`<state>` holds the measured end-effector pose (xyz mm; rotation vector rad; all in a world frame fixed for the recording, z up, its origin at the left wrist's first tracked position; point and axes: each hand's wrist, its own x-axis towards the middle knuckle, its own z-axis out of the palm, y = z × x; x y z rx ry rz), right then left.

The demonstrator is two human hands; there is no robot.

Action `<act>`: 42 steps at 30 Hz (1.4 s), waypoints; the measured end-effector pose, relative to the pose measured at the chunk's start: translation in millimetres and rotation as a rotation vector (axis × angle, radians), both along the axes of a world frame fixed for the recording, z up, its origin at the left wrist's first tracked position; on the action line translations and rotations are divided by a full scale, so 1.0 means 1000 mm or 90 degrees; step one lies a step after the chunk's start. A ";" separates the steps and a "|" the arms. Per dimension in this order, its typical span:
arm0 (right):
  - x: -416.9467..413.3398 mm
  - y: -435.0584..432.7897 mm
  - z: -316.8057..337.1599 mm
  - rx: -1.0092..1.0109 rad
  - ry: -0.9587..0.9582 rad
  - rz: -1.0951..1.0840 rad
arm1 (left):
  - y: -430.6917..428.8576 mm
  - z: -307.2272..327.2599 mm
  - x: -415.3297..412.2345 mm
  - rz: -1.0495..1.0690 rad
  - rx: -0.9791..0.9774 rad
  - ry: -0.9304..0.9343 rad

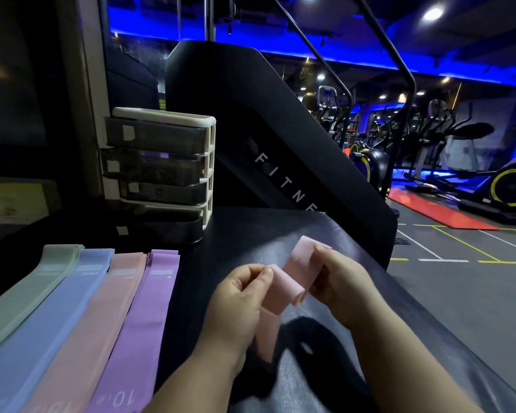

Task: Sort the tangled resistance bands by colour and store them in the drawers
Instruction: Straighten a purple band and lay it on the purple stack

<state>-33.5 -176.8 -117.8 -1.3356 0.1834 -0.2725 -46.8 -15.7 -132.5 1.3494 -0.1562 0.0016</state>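
- Four sorted stacks (102, 317) lay on the surface (251, 234).
- Left hand (239, 296) and right hand (340, 281) both pinched a folded pink band (295, 263).
- Next move, probably: stowing it in the drawers (158, 174).

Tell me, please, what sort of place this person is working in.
Most likely a gym: exercise bikes stand on the marked floor at right, a black machine panel beside the drawer unit reads "FITNE", and pastel resistance bands lie in a row on the black surface.
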 end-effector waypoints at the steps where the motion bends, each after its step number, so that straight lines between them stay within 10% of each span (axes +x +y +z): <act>1: -0.001 0.004 -0.001 -0.035 -0.001 0.039 | 0.000 0.000 0.000 0.011 0.003 -0.004; 10: -0.005 0.015 -0.004 -0.138 -0.025 0.295 | 0.000 0.001 0.001 0.049 -0.027 0.006; 25: 0.000 0.009 -0.005 -0.011 -0.078 0.140 | -0.003 -0.007 0.002 0.083 0.297 0.012; 34: 0.002 0.006 -0.007 -0.021 -0.094 0.114 | -0.003 -0.008 0.006 0.011 0.016 0.076; 42: 0.003 0.004 -0.007 -0.053 -0.087 0.089 | 0.002 -0.004 0.008 0.196 0.124 0.034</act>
